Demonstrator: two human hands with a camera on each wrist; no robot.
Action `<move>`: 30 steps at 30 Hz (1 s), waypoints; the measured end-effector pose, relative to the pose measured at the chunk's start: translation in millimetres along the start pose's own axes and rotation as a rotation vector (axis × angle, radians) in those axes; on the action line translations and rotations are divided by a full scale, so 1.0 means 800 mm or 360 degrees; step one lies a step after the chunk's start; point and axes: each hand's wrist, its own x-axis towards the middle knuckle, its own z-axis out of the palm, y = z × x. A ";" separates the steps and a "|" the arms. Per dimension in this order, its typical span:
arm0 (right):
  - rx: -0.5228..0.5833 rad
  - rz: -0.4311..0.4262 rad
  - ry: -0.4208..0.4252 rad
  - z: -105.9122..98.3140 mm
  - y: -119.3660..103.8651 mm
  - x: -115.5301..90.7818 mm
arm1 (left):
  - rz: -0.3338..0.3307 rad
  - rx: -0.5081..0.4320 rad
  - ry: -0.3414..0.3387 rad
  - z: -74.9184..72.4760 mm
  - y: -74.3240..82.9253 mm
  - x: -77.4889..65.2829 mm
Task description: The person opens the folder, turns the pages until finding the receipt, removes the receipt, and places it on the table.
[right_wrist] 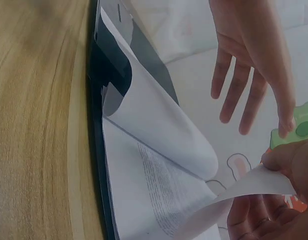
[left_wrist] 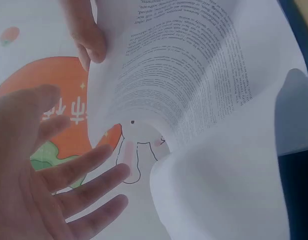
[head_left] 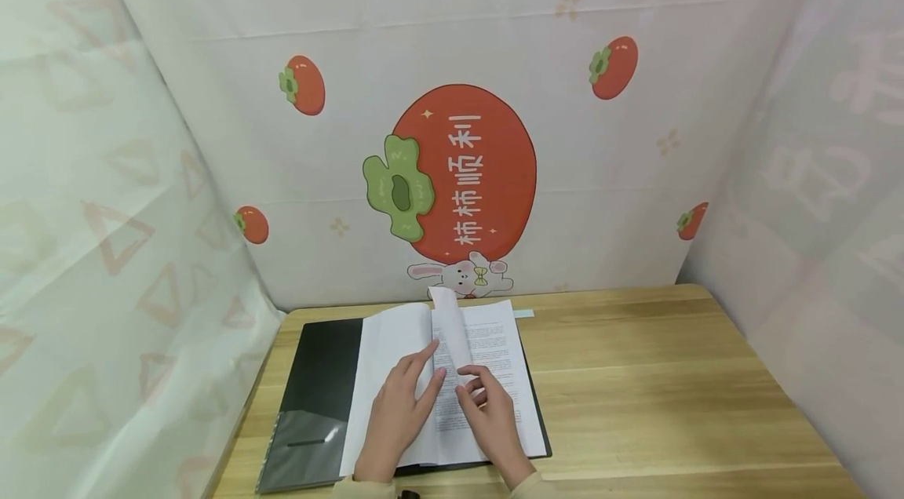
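Note:
A black folder (head_left: pixel 321 362) lies open on the table, with printed sheets (head_left: pixel 490 358) on its right side and turned white sheets (head_left: pixel 388 358) bulging up beside the middle. My right hand (head_left: pixel 494 417) pinches the edge of one lifted page (head_left: pixel 453 326) between thumb and fingers. That page (right_wrist: pixel 243 192) curves up off the stack in the right wrist view. My left hand (head_left: pixel 399 409) hovers over the turned sheets close to the lifted page. In the left wrist view the left hand (left_wrist: pixel 54 170) has its fingers spread and straight, with nothing in it.
A clear pocket (head_left: pixel 307 436) covers the lower part of the folder's left cover. From under the folder's upper right edge a pale blue strip (head_left: pixel 524 314) sticks out. Wooden table (head_left: pixel 657 389) extends to the right; a printed cloth (head_left: pixel 565 169) hangs behind.

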 end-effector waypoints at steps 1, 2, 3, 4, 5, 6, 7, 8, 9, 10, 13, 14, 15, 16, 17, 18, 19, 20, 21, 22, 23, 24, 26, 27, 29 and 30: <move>0.0012 -0.0003 -0.0006 0.002 0.000 -0.001 | 0.0005 -0.0004 0.0004 0.000 -0.001 0.001; 0.0020 -0.0007 -0.0011 0.004 0.000 -0.001 | 0.0010 -0.0008 0.0006 -0.001 -0.001 0.002; 0.0024 -0.0009 -0.0014 0.005 -0.001 -0.001 | 0.0012 -0.0011 0.0004 -0.001 -0.002 0.004; 0.0029 -0.0008 -0.0020 0.006 -0.001 -0.001 | 0.0012 -0.0012 0.0001 -0.002 -0.002 0.005; 0.0032 -0.0011 -0.0027 0.007 -0.001 -0.002 | 0.0012 -0.0011 -0.0003 -0.002 -0.003 0.006; 0.0036 -0.0012 -0.0035 0.008 -0.001 -0.002 | 0.0011 -0.0011 -0.0009 -0.003 -0.003 0.007; 0.0037 -0.0012 -0.0043 0.009 -0.002 -0.002 | 0.0011 -0.0008 -0.0013 -0.003 -0.004 0.008; 0.0038 -0.0010 -0.0051 0.010 -0.002 -0.002 | 0.0010 -0.0006 -0.0018 -0.004 -0.004 0.009; 0.0041 -0.0011 -0.0060 0.011 -0.001 -0.002 | 0.0011 -0.0007 -0.0023 -0.004 -0.004 0.010; 0.0046 -0.0010 -0.0069 0.012 -0.001 -0.003 | 0.0012 -0.0008 -0.0027 -0.005 -0.005 0.011; 0.0063 -0.0018 -0.0093 0.017 0.001 -0.004 | 0.0014 -0.0012 -0.0045 -0.007 -0.006 0.012; 0.0069 -0.0022 -0.0102 0.019 0.002 -0.005 | 0.0013 -0.0012 -0.0054 -0.008 -0.006 0.012; 0.0073 -0.0028 -0.0111 0.021 0.003 -0.006 | 0.0013 -0.0010 -0.0062 -0.008 -0.006 0.013; 0.0072 -0.0035 -0.0115 0.023 0.003 -0.006 | 0.0014 -0.0006 -0.0068 -0.009 -0.007 0.014; 0.0069 -0.0045 -0.0121 0.024 0.004 -0.006 | 0.0014 0.0000 -0.0074 -0.009 -0.007 0.014; 0.0064 -0.0058 -0.0126 0.026 0.005 -0.007 | 0.0013 0.0007 -0.0078 -0.009 -0.007 0.015; 0.0061 -0.0071 -0.0132 0.028 0.005 -0.007 | 0.0009 0.0011 -0.0082 -0.009 -0.007 0.016; 0.0057 -0.0084 -0.0136 0.029 0.006 -0.008 | 0.0004 0.0015 -0.0086 -0.009 -0.007 0.017; 0.0049 -0.0098 -0.0139 0.030 0.006 -0.008 | -0.0002 0.0020 -0.0090 -0.009 -0.008 0.017; 0.0041 -0.0115 -0.0139 0.031 0.005 -0.009 | -0.0008 0.0023 -0.0093 -0.009 -0.008 0.018; 0.0034 -0.0131 -0.0138 0.033 0.005 -0.010 | -0.0014 0.0027 -0.0098 -0.008 -0.009 0.019; 0.0025 -0.0149 -0.0133 0.034 0.004 -0.011 | -0.0020 0.0032 -0.0103 -0.008 -0.010 0.019; -0.0005 -0.0182 -0.0126 0.037 0.002 -0.014 | -0.0034 0.0047 -0.0119 -0.008 -0.013 0.020; -0.0024 -0.0199 -0.0119 0.038 0.001 -0.015 | -0.0041 0.0054 -0.0129 -0.008 -0.014 0.020; -0.0049 -0.0227 -0.0112 0.041 -0.002 -0.017 | -0.0066 0.0053 -0.0145 -0.010 -0.017 0.021; -0.0061 -0.0238 -0.0112 0.043 -0.003 -0.018 | -0.0077 0.0050 -0.0144 -0.011 -0.018 0.021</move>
